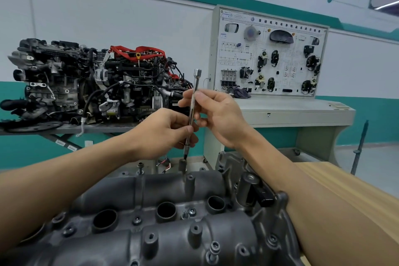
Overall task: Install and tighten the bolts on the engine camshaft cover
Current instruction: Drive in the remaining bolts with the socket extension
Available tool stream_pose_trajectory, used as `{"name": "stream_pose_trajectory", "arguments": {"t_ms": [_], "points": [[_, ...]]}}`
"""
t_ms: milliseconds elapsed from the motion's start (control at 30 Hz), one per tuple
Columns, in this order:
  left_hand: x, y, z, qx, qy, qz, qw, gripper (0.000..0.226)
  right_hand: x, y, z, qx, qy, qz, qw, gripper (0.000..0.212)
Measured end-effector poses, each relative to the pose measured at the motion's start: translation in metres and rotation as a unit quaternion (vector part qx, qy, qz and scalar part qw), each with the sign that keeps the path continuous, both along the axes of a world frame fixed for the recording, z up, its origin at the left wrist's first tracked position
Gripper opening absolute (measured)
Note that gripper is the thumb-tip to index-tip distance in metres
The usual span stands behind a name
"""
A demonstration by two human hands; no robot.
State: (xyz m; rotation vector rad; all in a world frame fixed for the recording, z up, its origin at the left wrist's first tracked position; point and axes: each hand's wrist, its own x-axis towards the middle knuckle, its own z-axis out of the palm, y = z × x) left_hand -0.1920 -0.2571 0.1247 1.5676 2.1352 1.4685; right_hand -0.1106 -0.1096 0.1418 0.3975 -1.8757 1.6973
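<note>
One upright extension bar (192,101), pinched low by left hand (166,134), high by right hand (218,116)

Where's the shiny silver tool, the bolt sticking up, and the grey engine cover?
silver tool (195,84): head view, upper shaft.
bolt sticking up (140,165): head view, its head.
grey engine cover (112,192): head view, rear ridge.

cover (172,222): up front, bench (367,201) to its right
engine (86,84): back left, on a table (103,128)
panel board (272,54): back right
</note>
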Motion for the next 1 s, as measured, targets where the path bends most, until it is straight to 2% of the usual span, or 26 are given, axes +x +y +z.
{"name": "stream_pose_trajectory", "arguments": {"t_ms": [167,233,367,500,567,667,800,900,1000], "points": [[0.006,-0.005,0.007,0.087,0.016,0.043,0.995,0.032,-0.004,-0.003,-0.001,0.013,0.04,-0.056,0.998,0.02],[0.005,-0.007,0.011,0.102,0.02,0.048,0.993,0.027,-0.005,-0.002,-0.002,0.009,0.047,-0.062,0.997,0.022],[0.005,-0.006,0.012,0.073,0.059,0.044,0.995,0.009,-0.003,-0.004,0.0,0.031,0.03,-0.027,0.999,0.015],[0.005,-0.008,0.012,0.056,0.068,0.043,0.995,0.012,0.001,-0.004,0.002,0.017,0.011,-0.003,1.0,0.026],[0.006,-0.009,0.013,0.055,0.059,0.038,0.996,0.016,0.002,-0.005,0.002,0.034,0.019,-0.019,0.999,0.025],[0.009,-0.009,0.013,0.068,0.046,0.035,0.996,0.034,0.002,-0.007,0.002,0.047,0.051,-0.067,0.995,0.016],[0.009,-0.008,0.015,0.08,0.047,0.051,0.994,0.018,0.002,-0.007,0.002,0.025,0.052,-0.093,0.994,0.014],[0.008,-0.009,0.015,0.052,0.068,0.048,0.995,0.011,0.004,-0.007,0.001,0.054,0.016,-0.064,0.996,0.02],[0.007,-0.009,0.015,0.032,0.081,0.047,0.995,0.013,0.006,-0.006,0.003,0.034,-0.002,-0.019,0.999,0.024]]}}
